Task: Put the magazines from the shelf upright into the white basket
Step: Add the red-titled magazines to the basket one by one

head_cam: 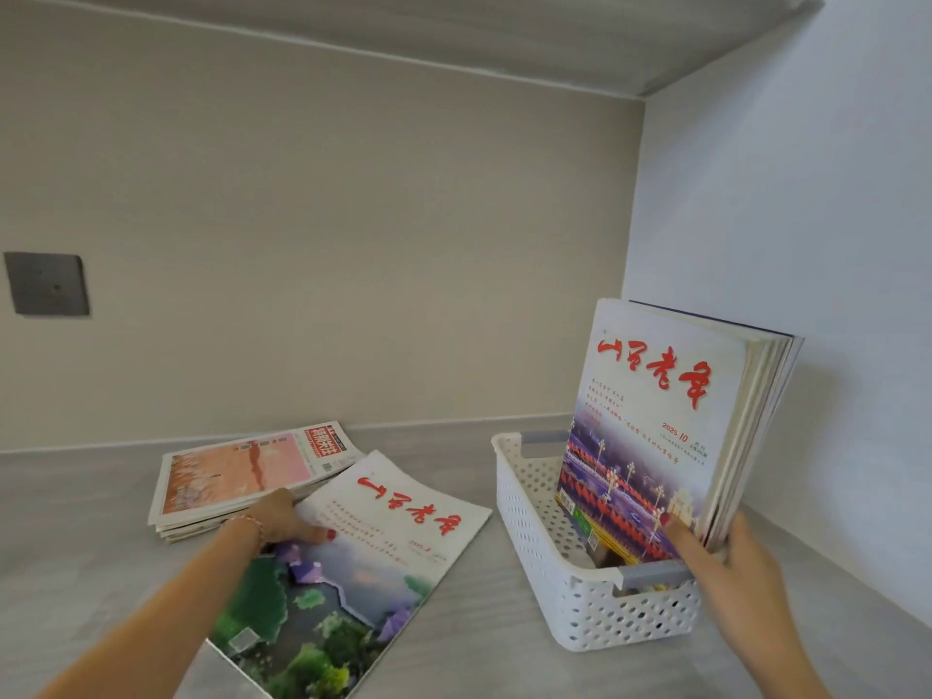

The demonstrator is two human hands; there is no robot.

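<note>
A white perforated basket [534,537] stands on the grey shelf at the right. Several magazines [650,421] stand upright in it, leaning toward the right wall; the front cover has red characters over a night street scene. My right hand [726,572] grips the near lower edge of that bunch, thumb on the front cover. To the left, a magazine with red characters and a green garden picture [353,567] is lifted at a slant off the shelf, pinched at its left edge by my left hand [282,517]. Behind it lies a flat stack of magazines [237,476] with a pink-orange cover.
The shelf surface [75,547] runs back to a beige wall, and a white side wall [807,244] stands close behind the basket. A dark grey square plate [46,284] is fixed to the back wall at the left. Another shelf board runs overhead.
</note>
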